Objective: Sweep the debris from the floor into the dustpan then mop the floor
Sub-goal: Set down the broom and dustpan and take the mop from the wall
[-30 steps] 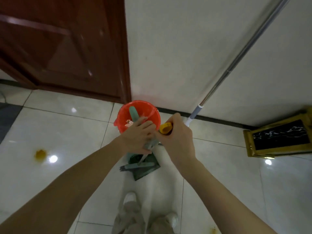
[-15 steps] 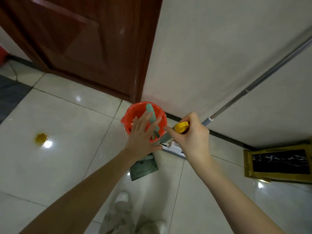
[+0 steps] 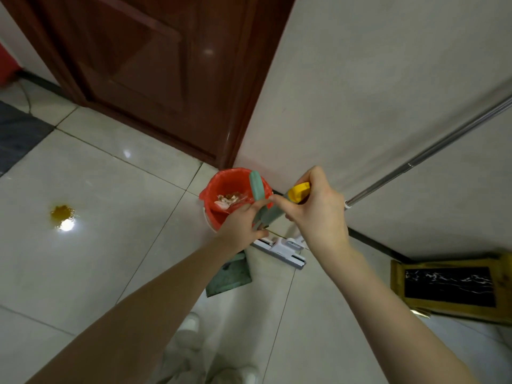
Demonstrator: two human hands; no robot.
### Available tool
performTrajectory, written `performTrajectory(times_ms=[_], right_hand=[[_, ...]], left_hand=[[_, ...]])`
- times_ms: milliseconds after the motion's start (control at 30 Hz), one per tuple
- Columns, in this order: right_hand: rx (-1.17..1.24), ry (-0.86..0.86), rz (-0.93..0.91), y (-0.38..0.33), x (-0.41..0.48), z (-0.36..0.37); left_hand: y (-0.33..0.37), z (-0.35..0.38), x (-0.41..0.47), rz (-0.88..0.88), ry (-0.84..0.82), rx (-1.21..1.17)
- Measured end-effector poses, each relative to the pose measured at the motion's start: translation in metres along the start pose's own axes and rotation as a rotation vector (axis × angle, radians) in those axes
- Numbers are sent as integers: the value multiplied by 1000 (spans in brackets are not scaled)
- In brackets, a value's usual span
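Note:
My left hand (image 3: 239, 227) has its fingers and thumb round the green dustpan handle (image 3: 256, 188), which stands up in front of the red bin (image 3: 221, 214). The green dustpan (image 3: 231, 277) sits on the floor below my left wrist. My right hand (image 3: 318, 214) grips the top of the broom handle with the yellow cap (image 3: 297, 191). The two handles are close together between my hands. The bin holds debris (image 3: 228, 199). The mop's white head (image 3: 279, 249) lies on the floor by the wall, and its metal pole (image 3: 429, 153) leans on the wall.
A yellow spill (image 3: 61, 213) marks the tiles at the left. A dark wooden door (image 3: 155, 73) stands behind the bin. A gold-framed black panel (image 3: 448, 286) lies at the right by the wall. A dark mat (image 3: 16, 131) is far left. My white shoes (image 3: 191, 328) are below.
My left hand, held open with spread fingers half a second ago, has closed round the green handle. The view has swung left and nearer; the right hand kept its grip.

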State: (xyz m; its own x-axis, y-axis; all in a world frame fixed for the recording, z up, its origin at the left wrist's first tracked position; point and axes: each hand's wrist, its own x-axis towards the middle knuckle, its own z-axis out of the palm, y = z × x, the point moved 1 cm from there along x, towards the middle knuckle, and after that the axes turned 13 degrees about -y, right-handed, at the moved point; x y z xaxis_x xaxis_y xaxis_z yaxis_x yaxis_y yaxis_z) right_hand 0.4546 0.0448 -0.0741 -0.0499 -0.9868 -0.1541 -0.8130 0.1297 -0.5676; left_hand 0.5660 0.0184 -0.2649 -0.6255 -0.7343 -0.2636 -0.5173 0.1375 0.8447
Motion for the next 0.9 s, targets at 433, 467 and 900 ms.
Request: performTrajectory(times_ms=[433, 467, 900], right_hand=[[-84, -10, 28, 15, -14, -22], [-85, -3, 28, 16, -13, -25], [-45, -11, 18, 15, -1, -16]], left_hand=[[4, -5, -3, 7, -37, -25], [4, -5, -3, -3, -31, -23], [0, 0, 3, 43, -5, 66]])
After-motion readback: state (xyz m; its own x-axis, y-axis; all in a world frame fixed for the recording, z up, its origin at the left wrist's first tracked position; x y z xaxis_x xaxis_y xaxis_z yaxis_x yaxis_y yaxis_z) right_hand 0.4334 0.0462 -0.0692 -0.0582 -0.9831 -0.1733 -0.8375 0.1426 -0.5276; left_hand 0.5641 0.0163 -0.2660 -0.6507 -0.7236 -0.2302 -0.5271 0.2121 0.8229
